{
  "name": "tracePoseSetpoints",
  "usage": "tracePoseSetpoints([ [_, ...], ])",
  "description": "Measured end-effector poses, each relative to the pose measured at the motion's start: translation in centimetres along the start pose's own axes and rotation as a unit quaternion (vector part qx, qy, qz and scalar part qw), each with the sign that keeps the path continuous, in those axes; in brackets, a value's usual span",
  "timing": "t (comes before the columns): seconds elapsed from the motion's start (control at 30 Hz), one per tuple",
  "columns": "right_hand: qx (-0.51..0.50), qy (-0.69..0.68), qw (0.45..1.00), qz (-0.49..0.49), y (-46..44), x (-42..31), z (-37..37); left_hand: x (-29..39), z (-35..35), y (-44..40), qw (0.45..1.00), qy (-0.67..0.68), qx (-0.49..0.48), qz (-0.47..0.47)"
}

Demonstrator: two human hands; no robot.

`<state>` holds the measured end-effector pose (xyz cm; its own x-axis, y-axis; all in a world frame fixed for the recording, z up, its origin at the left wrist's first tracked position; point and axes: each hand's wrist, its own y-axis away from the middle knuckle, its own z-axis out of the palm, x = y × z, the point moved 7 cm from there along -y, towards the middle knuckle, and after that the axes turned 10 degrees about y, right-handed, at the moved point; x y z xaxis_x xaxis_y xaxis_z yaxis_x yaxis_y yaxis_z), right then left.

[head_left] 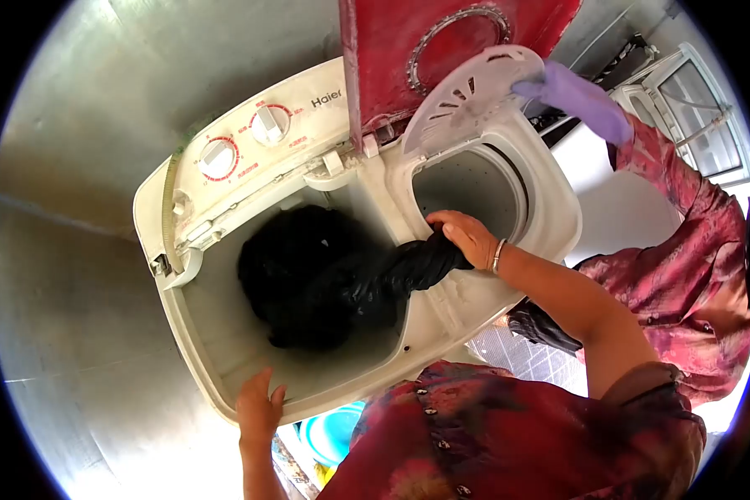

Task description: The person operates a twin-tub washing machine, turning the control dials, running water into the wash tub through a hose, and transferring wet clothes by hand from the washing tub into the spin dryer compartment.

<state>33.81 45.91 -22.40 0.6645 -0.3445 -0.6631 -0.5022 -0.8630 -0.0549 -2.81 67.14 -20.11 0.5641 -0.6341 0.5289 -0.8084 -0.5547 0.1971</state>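
Note:
My right hand (467, 237) is closed around a twisted end of black wet-looking cloth (308, 279), over the divider beside the spin tub. The rest of the cloth lies bunched in the wash tub (217, 333) of a twin-tub washing machine; what garment it is, I cannot tell. My left hand (260, 404) rests at the tub's front rim, thumb and fingers apart, holding nothing. Beyond my right hand is the round spin tub (454, 183), its inner wall dotted with holes. Another person's purple-gloved hand (579, 100) holds a slotted translucent plastic disc (467, 100) above it.
The red lid (392, 50) stands raised at the back. Two dials (269, 124) sit on the control panel, with a hose (168, 212) at its left end. A blue basin (332, 433) is below the front edge. The other person stands close on the right.

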Motion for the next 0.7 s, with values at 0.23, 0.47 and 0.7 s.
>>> tracePoseSetpoints([
  [0.23,0.005,-0.018,1.0,0.023,0.1,0.1,-0.1,-1.3,-0.2,0.8,0.994,0.083,0.073,-0.018],
  [0.47,-0.009,-0.042,0.999,0.009,-0.2,0.5,0.2,0.5,-2.0,2.1,0.977,0.024,0.198,0.075],
  [0.7,-0.014,-0.031,0.999,0.007,-0.4,0.2,0.1,0.8,-2.5,2.2,0.964,0.01,0.258,0.058],
])
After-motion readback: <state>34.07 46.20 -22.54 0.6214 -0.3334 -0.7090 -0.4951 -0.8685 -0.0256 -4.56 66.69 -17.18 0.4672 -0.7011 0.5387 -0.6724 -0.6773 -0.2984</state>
